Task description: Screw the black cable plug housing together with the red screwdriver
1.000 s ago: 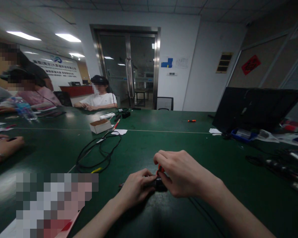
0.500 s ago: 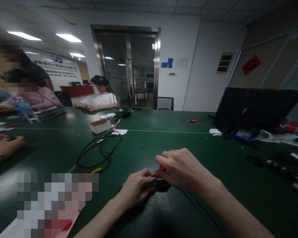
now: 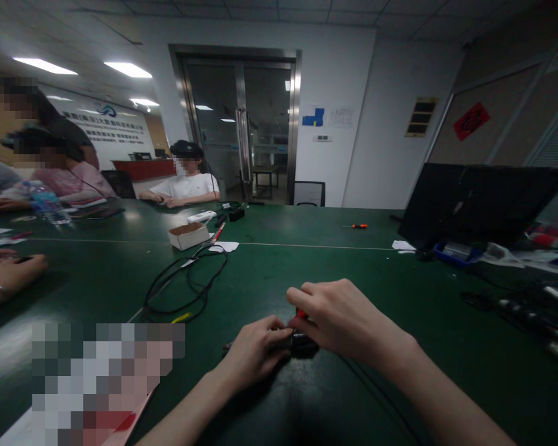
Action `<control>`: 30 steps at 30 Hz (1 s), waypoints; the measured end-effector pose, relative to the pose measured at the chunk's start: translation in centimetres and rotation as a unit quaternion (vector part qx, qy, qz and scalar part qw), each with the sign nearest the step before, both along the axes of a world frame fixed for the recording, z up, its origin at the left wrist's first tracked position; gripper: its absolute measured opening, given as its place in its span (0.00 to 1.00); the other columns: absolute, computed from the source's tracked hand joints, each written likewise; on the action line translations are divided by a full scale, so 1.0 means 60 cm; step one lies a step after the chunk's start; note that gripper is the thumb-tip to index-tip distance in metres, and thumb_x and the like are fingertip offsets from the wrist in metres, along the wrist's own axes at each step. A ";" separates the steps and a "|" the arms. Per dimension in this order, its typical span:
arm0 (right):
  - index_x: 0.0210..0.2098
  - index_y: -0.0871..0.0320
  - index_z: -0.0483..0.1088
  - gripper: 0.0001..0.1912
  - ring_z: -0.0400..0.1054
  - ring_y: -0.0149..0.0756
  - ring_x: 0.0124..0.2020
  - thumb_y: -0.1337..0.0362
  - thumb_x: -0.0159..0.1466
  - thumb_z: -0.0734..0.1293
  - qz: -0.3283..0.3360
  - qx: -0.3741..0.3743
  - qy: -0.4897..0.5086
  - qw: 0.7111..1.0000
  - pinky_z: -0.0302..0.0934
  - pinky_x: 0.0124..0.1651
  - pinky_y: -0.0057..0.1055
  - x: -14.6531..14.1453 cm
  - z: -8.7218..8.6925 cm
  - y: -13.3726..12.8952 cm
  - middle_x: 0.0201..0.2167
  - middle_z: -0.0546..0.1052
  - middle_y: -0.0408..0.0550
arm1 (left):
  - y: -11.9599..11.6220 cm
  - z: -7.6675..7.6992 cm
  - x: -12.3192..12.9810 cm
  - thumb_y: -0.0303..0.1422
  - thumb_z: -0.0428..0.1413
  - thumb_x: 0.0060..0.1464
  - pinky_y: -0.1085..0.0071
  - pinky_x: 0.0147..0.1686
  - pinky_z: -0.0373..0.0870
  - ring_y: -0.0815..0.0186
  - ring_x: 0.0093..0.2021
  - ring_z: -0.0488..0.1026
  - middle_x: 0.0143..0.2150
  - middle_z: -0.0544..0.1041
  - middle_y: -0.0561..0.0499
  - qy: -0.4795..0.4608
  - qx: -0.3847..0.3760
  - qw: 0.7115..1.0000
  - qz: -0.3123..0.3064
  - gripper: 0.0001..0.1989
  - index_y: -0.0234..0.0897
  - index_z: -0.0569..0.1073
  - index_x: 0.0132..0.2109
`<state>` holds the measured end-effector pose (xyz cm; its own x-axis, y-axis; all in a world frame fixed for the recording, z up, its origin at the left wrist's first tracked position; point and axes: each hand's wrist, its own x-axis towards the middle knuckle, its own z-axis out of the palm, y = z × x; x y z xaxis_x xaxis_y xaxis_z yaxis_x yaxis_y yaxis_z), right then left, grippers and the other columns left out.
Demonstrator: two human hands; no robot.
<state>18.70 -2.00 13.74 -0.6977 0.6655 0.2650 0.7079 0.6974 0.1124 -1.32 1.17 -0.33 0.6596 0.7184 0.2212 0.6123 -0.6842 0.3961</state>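
1. Since the frame half a second ago, the right hand (image 3: 339, 316) has shifted slightly leftward, its fingertips showing a little more of the red-orange piece (image 3: 301, 313); the left hand (image 3: 255, 350) has stayed put.
2. Nearest, a dark cord (image 3: 376, 390) runs from behind the right wrist toward the lower right; where it joins is hidden.
3. The black object (image 3: 303, 347) lies on the green table (image 3: 265, 266) beneath both hands. Left fingers are closed around its middle; right fingers pinch the red-orange piece just above its thicker end. Whether that piece touches it, I cannot tell.
4. The object's long axis runs roughly side to side, the slim end pointing left. The red-orange piece seems close to upright, though mostly covered.
5. Likely light, stiff and rather smooth, so apt to roll; the middle of the body looks the surest hold.
6. Farther off lie a coiled cable (image 3: 208, 299), a white open box (image 3: 186, 240) and an orange-handled screwdriver (image 3: 359, 227).
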 end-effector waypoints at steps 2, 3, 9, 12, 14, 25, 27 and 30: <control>0.37 0.57 0.67 0.06 0.68 0.32 0.26 0.61 0.69 0.65 -0.006 0.005 -0.009 1.000 0.43 0.25 0.31 -0.001 -0.001 0.001 0.29 0.75 0.43 | 0.001 -0.002 0.000 0.30 0.58 0.58 0.69 0.44 0.69 0.59 0.44 0.74 0.46 0.75 0.49 0.000 0.003 1.000 -0.001 0.08 0.43 0.79 0.44; 0.36 0.57 0.67 0.07 0.68 0.33 0.26 0.60 0.69 0.65 -0.007 0.006 -0.012 1.000 0.43 0.26 0.31 -0.001 -0.001 0.000 0.29 0.75 0.43 | 0.001 -0.003 0.000 0.29 0.58 0.58 0.69 0.43 0.69 0.59 0.44 0.74 0.46 0.75 0.49 0.002 0.005 1.000 0.001 0.08 0.43 0.79 0.44; 0.39 0.59 0.65 0.05 0.67 0.34 0.30 0.66 0.63 0.65 0.015 -0.011 0.013 1.000 0.48 0.25 0.31 0.001 -0.001 -0.004 0.36 0.73 0.47 | 0.000 0.003 0.003 0.30 0.57 0.59 0.69 0.42 0.70 0.59 0.44 0.74 0.47 0.75 0.49 -0.002 -0.003 1.000 -0.001 0.10 0.45 0.79 0.47; 0.40 0.59 0.64 0.07 0.65 0.33 0.28 0.70 0.61 0.64 0.020 -0.039 0.007 0.999 0.47 0.24 0.31 0.001 0.001 -0.006 0.36 0.73 0.46 | -0.001 0.008 0.004 0.30 0.57 0.59 0.68 0.44 0.70 0.58 0.45 0.74 0.48 0.75 0.48 -0.001 -0.006 1.000 0.000 0.12 0.45 0.78 0.50; 0.40 0.59 0.63 0.07 0.65 0.32 0.28 0.71 0.62 0.63 0.023 -0.043 0.006 0.999 0.47 0.24 0.31 0.000 0.001 -0.005 0.36 0.73 0.46 | -0.001 0.009 0.004 0.31 0.57 0.59 0.68 0.45 0.70 0.58 0.45 0.74 0.48 0.75 0.48 -0.001 -0.006 1.000 -0.002 0.13 0.46 0.78 0.51; 0.34 0.57 0.66 0.08 0.66 0.33 0.28 0.60 0.68 0.65 0.033 -0.002 0.005 0.999 0.44 0.26 0.31 -0.002 -0.006 -0.001 0.32 0.74 0.44 | 0.002 -0.006 0.002 0.30 0.58 0.58 0.68 0.44 0.70 0.59 0.44 0.74 0.47 0.75 0.50 -0.025 -0.003 1.000 0.001 0.11 0.44 0.78 0.47; 0.36 0.58 0.65 0.06 0.67 0.33 0.30 0.63 0.66 0.66 0.046 -0.020 0.022 0.998 0.46 0.26 0.31 -0.002 -0.005 -0.003 0.35 0.74 0.45 | 0.003 -0.008 0.002 0.30 0.56 0.59 0.69 0.43 0.69 0.60 0.44 0.74 0.46 0.75 0.50 -0.025 0.003 1.000 -0.005 0.10 0.44 0.78 0.46; 0.39 0.58 0.64 0.06 0.66 0.32 0.31 0.69 0.62 0.65 0.059 -0.054 0.020 0.997 0.48 0.26 0.31 -0.002 -0.002 -0.008 0.37 0.74 0.45 | 0.004 -0.010 0.001 0.30 0.55 0.60 0.70 0.40 0.69 0.60 0.43 0.74 0.45 0.74 0.49 -0.012 0.017 1.000 -0.003 0.08 0.43 0.79 0.44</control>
<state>18.55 -2.46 13.61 -0.7635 0.6050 0.2258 0.6219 0.7831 0.0048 -1.27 1.42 -0.93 0.6582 0.7063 0.2608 0.5989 -0.7010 0.3871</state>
